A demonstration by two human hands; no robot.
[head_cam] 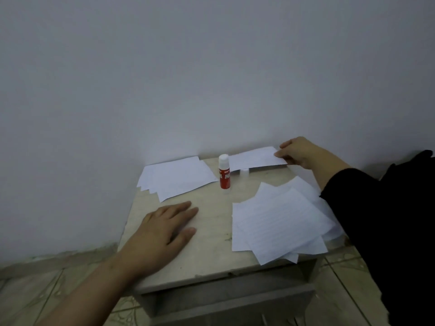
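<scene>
Fingertips (282,155) of my right hand (297,150) pinch a sheet (254,158) by its edge.
My left hand (162,229) lies flat on the table (211,234), fingers straight; glue stick (224,172) stands just left of the sheet, far stack (179,177) beyond the left fingers, near stack (280,220) right of them.

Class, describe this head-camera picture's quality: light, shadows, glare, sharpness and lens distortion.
Head view: dim, flat, bluish light, no glare; faint soft shadows beside the left hand and under the sheet that the right hand pinches; mild blur leaves the glue stick label unreadable; wide-angle lens skews the table edges.
</scene>
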